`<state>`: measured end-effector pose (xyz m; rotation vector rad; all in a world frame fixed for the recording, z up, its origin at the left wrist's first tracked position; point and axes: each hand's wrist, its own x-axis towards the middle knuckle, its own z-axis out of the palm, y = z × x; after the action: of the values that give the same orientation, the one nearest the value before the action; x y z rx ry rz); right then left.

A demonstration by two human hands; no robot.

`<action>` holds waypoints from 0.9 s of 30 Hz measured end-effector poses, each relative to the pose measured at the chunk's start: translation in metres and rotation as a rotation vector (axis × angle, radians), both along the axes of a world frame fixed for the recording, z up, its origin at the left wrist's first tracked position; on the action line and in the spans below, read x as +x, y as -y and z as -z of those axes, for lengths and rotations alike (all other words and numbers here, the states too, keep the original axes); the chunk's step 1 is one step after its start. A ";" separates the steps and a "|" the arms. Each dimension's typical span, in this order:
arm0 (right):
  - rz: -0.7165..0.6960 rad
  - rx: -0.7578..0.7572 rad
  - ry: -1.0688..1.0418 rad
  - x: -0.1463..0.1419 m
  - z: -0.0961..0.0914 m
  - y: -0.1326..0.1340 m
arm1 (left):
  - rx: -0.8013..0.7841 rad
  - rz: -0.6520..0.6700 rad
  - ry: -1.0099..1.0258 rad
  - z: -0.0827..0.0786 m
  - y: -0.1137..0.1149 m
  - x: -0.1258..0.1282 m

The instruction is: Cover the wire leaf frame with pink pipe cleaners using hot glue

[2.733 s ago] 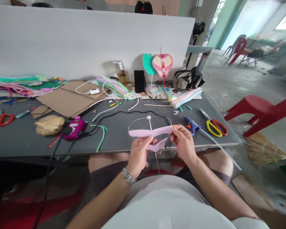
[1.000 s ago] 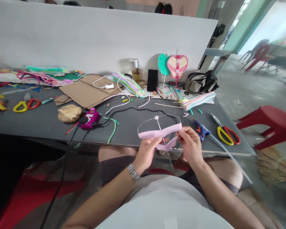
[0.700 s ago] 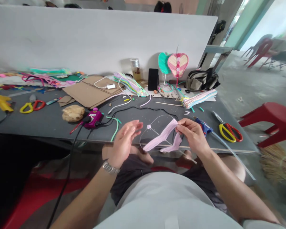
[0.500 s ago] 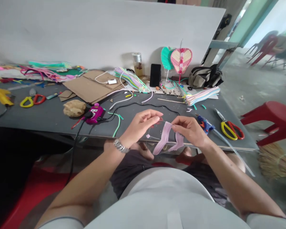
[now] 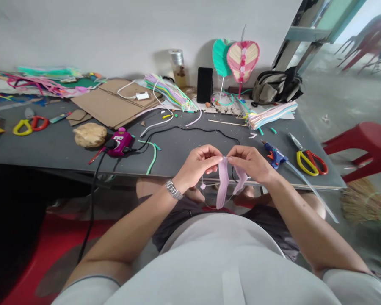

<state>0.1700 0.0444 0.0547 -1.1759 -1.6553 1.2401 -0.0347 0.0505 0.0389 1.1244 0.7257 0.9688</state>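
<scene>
My left hand (image 5: 205, 163) and my right hand (image 5: 249, 163) meet over the front edge of the table, both with thumb and fingers pinched. Between them hangs a lilac pipe-cleaner strip (image 5: 222, 186), flat and ribbed, with its top end at both sets of fingertips. Another lilac strip (image 5: 240, 181) dangles under my right hand, apparently part of the same piece. A thin wire loops below the strips, and a small lilac flower (image 5: 203, 186) sits on it under my left hand. My fingers hide the exact spot where strip and wire meet.
To the right lie a blue glue gun (image 5: 274, 156) with a long glue stick and scissors (image 5: 307, 160). A magenta power socket (image 5: 120, 144) and a stone (image 5: 90, 135) are on the left. Behind stand a phone (image 5: 205, 84), two leaf-shaped fans (image 5: 243, 61) and pipe-cleaner bundles (image 5: 273, 115).
My left hand has moved right, up against my right hand, closing the gap where wire showed. The lilac strip now hangs straighter. The head view has shifted slightly.
</scene>
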 end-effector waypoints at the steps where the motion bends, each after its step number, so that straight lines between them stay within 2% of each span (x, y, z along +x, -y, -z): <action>1: -0.010 0.000 -0.004 -0.001 0.000 0.000 | -0.023 -0.015 0.038 0.002 0.001 0.002; 5: -0.042 -0.016 -0.013 -0.002 0.003 0.003 | -0.106 -0.080 0.140 0.012 0.009 0.012; 9: -0.048 -0.032 -0.012 -0.003 0.005 0.006 | -0.132 -0.118 0.156 0.018 0.013 0.019; 16: -0.059 -0.015 -0.003 -0.003 0.003 0.007 | -0.124 -0.151 0.130 0.017 0.012 0.020; 22: -0.036 0.005 0.020 -0.001 0.001 0.004 | -0.069 -0.128 0.021 0.015 0.015 0.016; 27: -0.009 0.086 0.108 -0.001 0.005 0.004 | -0.095 -0.165 0.045 0.017 0.009 0.014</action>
<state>0.1686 0.0403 0.0502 -1.2025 -1.7768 1.1159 -0.0207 0.0417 0.0218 0.9678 0.8286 1.0834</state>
